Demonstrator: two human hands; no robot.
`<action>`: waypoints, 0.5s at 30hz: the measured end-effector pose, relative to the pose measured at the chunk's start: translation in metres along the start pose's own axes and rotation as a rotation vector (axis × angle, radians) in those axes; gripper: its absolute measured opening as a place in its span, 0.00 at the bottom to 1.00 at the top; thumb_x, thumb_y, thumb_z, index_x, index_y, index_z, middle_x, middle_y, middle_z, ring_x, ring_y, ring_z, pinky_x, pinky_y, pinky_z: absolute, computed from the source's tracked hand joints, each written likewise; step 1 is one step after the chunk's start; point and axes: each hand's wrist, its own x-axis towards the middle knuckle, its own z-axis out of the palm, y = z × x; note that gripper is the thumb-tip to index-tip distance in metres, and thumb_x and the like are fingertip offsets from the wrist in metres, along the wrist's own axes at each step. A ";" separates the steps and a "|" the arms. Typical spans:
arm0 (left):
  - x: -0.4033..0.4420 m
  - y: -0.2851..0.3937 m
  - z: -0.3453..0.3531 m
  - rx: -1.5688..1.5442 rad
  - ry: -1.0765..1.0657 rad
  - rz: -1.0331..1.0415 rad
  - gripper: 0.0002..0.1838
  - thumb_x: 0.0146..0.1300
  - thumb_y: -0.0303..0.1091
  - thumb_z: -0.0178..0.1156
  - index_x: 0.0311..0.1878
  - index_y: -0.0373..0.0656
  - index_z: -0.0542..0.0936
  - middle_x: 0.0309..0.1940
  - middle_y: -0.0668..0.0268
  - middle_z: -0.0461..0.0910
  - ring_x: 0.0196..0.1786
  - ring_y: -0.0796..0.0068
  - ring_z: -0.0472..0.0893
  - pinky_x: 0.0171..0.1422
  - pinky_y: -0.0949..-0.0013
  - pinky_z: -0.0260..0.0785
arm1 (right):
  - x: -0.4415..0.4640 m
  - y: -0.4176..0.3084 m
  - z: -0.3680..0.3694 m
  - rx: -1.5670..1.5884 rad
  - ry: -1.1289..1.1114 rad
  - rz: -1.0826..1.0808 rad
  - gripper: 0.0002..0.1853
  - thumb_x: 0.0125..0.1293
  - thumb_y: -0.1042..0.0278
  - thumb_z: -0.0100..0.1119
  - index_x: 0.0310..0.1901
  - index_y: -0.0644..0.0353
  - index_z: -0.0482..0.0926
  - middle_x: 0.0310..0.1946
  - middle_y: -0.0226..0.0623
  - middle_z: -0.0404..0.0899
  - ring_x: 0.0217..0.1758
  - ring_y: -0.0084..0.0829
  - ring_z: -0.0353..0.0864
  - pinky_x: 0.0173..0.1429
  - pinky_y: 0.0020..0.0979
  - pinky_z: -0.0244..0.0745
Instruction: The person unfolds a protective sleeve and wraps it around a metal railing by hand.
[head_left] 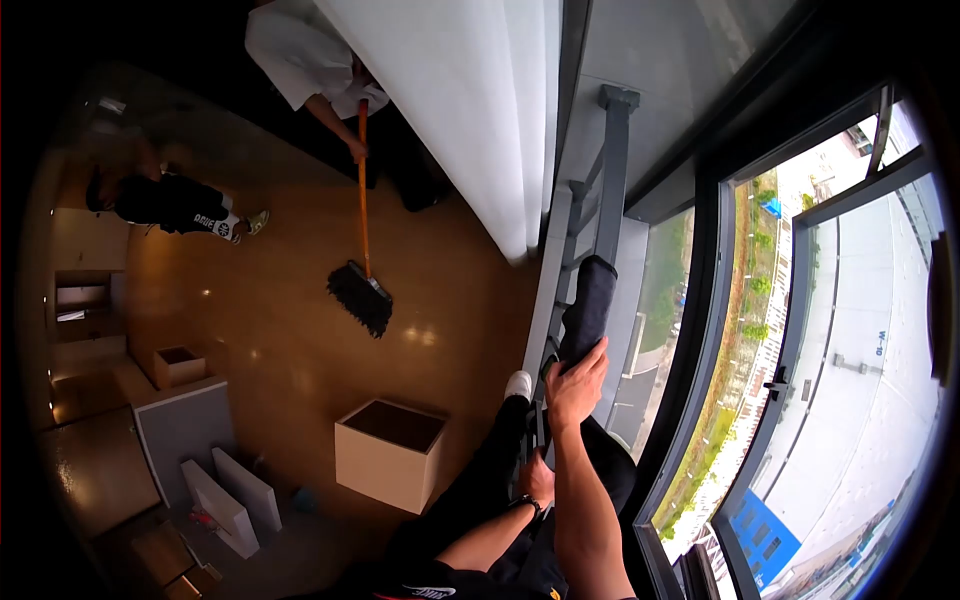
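Observation:
A dark folded cloth (590,305) lies over the top bar of a grey metal railing (613,180) beside the window. My right hand (578,385) is closed on the near end of this cloth, against the bar. Lower and to the left, my left hand (538,480), with a dark band on its wrist, is closed around a part of the railing. Its fingertips are partly hidden. My legs in black trousers and one white shoe (518,384) show beside the railing.
An open window (790,385) is on the right. White curtains (500,110) hang ahead. One person holds a mop (362,270); another person (180,205) stands farther left. A box (385,465) stands on the floor, with white panels (220,505) at lower left.

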 end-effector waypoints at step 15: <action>-0.003 0.015 -0.008 0.079 -0.013 -0.047 0.39 0.51 0.65 0.65 0.54 0.41 0.74 0.37 0.45 0.84 0.41 0.41 0.83 0.43 0.47 0.75 | -0.009 -0.003 -0.009 0.093 0.010 0.040 0.41 0.55 0.66 0.59 0.71 0.62 0.55 0.53 0.53 0.68 0.55 0.57 0.73 0.55 0.49 0.74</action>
